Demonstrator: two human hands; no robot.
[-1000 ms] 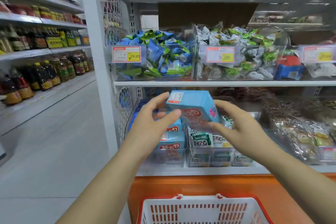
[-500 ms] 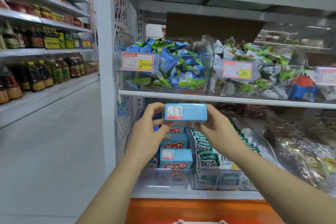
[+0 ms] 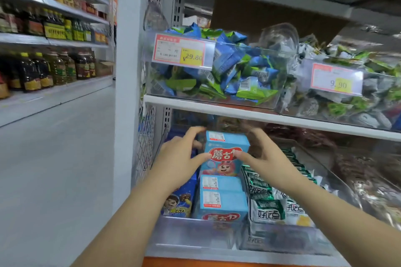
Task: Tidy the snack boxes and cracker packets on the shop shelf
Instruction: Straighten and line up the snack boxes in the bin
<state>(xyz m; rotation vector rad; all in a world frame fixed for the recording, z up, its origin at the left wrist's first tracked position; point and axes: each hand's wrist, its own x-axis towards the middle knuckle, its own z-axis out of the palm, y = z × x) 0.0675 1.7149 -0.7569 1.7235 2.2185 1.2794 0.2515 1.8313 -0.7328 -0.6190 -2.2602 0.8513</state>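
Observation:
A light blue snack box (image 3: 225,147) with a red label stands upright at the back of a row of matching boxes (image 3: 221,201) in a clear bin (image 3: 195,234) on the lower shelf. My left hand (image 3: 182,158) holds its left side, thumb on the front and fingers behind. On the right side my right hand (image 3: 264,158) holds it the same way. Dark blue boxes (image 3: 180,199) stand to the left of the row. Green-and-white cracker packets (image 3: 267,206) are lined up to the right.
The white shelf board (image 3: 260,115) runs close above my hands, carrying clear bins of blue-green sweets (image 3: 217,71) and grey-green packets (image 3: 347,97). A wire mesh panel (image 3: 145,136) closes the shelf's left end. Brown snack bags (image 3: 368,180) lie right. Oil bottles (image 3: 43,69) line the aisle's far shelves.
Both hands carried the light blue box down and forward under the shelf board, turning it upright behind the row. The view moved closer to the shelf.

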